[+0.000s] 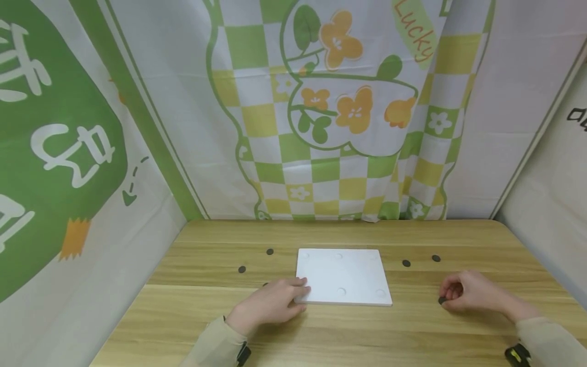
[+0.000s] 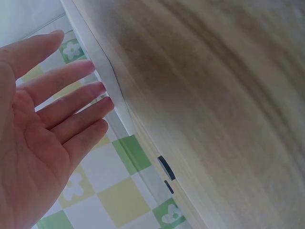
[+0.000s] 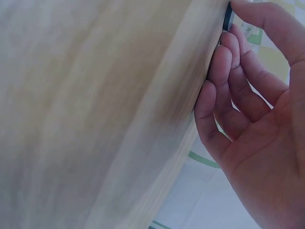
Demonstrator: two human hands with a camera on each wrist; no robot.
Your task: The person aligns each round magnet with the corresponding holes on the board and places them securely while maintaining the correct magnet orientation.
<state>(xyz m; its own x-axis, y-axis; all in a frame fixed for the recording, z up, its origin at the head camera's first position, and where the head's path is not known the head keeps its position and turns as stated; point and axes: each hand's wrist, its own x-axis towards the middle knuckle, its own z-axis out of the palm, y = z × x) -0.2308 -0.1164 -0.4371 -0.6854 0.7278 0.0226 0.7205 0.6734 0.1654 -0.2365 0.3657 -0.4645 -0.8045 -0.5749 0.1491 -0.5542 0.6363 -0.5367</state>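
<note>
A white rectangular board (image 1: pixel 341 272) with several shallow round marks on its face lies flat on the wooden table. My left hand (image 1: pixel 275 300) rests at its near left corner, fingertips on the board's edge. The left wrist view shows those fingers (image 2: pixel 78 107) fairly straight, with the thumb apart from them. Over on the right, my right hand (image 1: pixel 472 291) pinches a small black disc (image 1: pixel 442 300) between thumb and fingers, close over the table. In the right wrist view the disc (image 3: pixel 228 18) shows edge-on by the thumb tip, the other fingers curled against the tabletop.
Two black discs (image 1: pixel 269 252) lie left of the board, and a third (image 1: pixel 266 284) is mostly covered by my left hand. Two more (image 1: pixel 406 263) lie to its right. A printed cloth (image 1: pixel 321 173) hangs behind the table's back edge, with cloth walls at both sides.
</note>
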